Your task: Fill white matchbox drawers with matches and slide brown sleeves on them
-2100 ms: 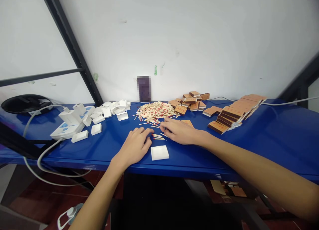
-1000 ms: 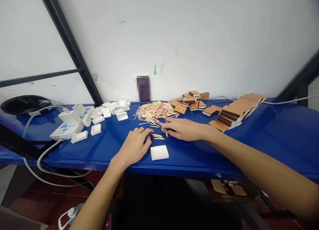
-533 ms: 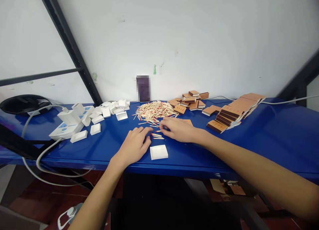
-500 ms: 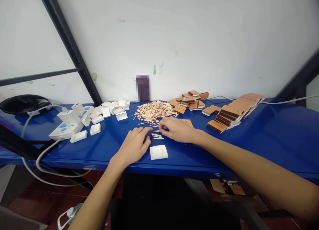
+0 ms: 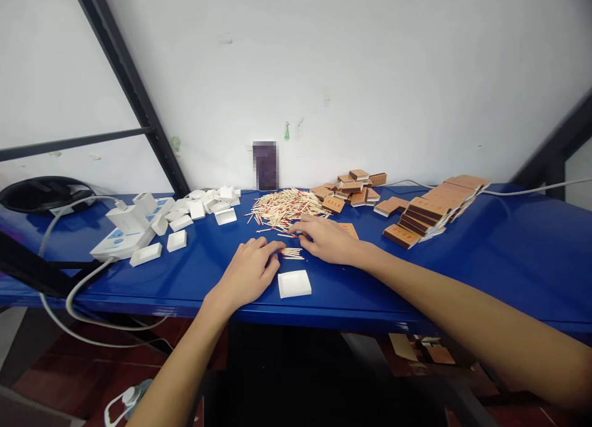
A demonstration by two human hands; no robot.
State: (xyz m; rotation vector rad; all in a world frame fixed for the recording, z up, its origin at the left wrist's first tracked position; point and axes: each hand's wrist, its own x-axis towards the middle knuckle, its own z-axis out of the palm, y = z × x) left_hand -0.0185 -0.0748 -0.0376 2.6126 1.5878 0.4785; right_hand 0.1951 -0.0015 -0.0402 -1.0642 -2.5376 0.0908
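My left hand point(image 5: 253, 268) rests on the blue table, fingers apart, its index fingertip at the red heads of a small row of matches point(image 5: 292, 253). Just beyond that row, my right hand point(image 5: 327, 239) reaches down with its index fingertip at a loose match point(image 5: 287, 236); thumb and index look apart. Behind it lies a big heap of matches point(image 5: 287, 206), heads pointing many ways. A white matchbox tray point(image 5: 295, 284) lies in front of the row, near the table edge. An orange matchbox sleeve point(image 5: 349, 230) is partly hidden behind my right hand.
White trays point(image 5: 197, 208) are heaped at the left, beside a power strip point(image 5: 121, 242) with plugs and cables. Matchboxes are piled point(image 5: 356, 186) at the back and stacked in a leaning row point(image 5: 435, 208) at the right. A pixelated dark object point(image 5: 266, 166) stands against the wall.
My right hand has shifted slightly away from the row toward the heap, its index finger stretching out. One more match now lies with the row. My left hand has barely moved.
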